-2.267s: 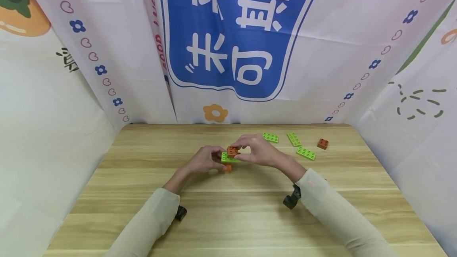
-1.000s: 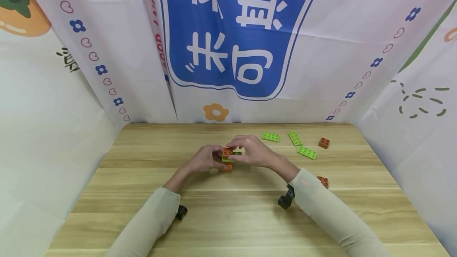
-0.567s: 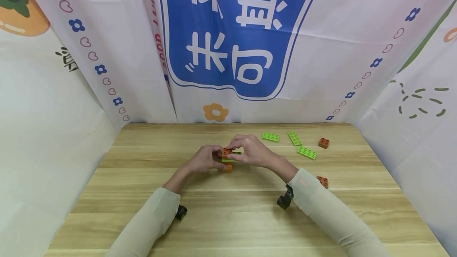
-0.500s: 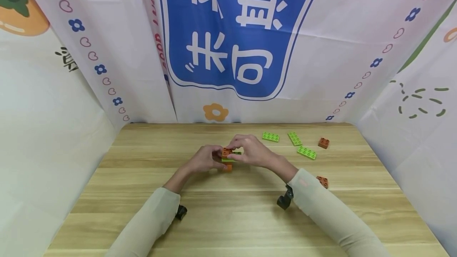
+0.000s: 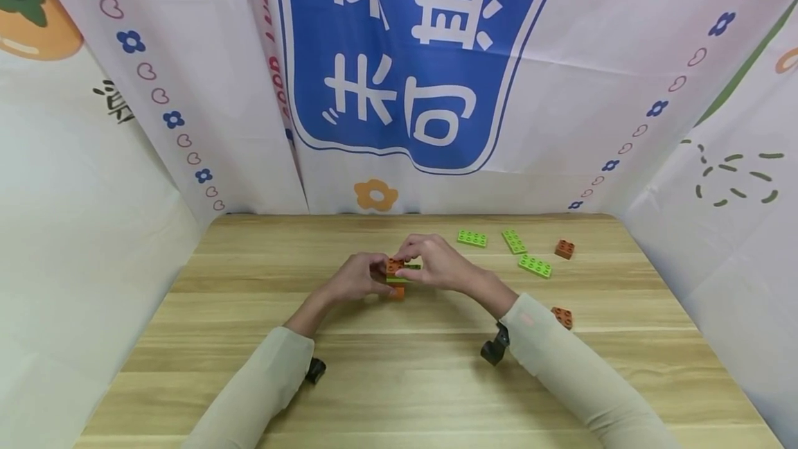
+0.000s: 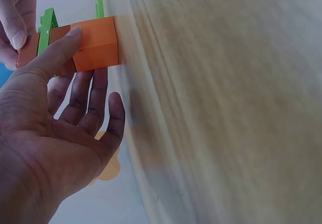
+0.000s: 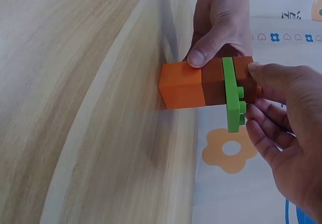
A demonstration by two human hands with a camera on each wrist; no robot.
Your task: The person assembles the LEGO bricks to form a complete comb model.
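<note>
Smooth plastic over wood grain, cloth behind.
From my station I see the stack [image 7: 214,85] as hard plastic: its orange block [image 7: 181,90] is flat-faced with a soft sheen, its green brick [image 7: 231,98] smooth down to the studs. Right of the stack, the loose bricks [image 5: 535,266] look like similar plastic. Below it, the table [image 5: 399,380] shows streaky, satin wood grain; behind it hangs a creased, matt cloth sheet [image 5: 561,109].

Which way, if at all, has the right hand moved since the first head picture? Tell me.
Yes: the right hand has shifted slightly left, judged against the printed orange flower behind it in the head view.
</note>
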